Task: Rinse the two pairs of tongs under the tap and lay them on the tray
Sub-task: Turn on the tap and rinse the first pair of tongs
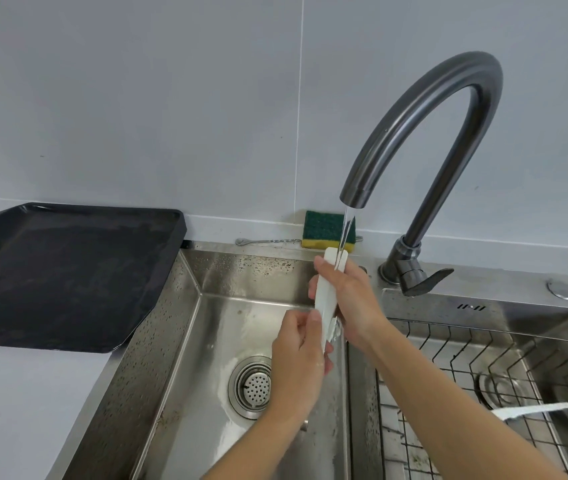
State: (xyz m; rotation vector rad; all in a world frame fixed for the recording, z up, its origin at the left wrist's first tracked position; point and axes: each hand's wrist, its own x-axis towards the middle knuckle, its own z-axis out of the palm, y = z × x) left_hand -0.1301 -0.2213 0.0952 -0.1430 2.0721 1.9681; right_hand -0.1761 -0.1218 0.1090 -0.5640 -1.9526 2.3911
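Sink (171, 327) | L hand (296, 355) + R hand (353, 296) grip wht tongs (322, 303) | tap (414, 109) on

Your right hand (352, 299) grips one pair of white tongs (326, 299) upright under the running tap (449, 109) over the sink's left basin (213, 327), your left hand (298, 362) pinches their lower end, the other pair (532, 410) lies in the right basin's wire basket (449, 375), and the black tray (68, 271) sits on the counter at the sink's left edge.
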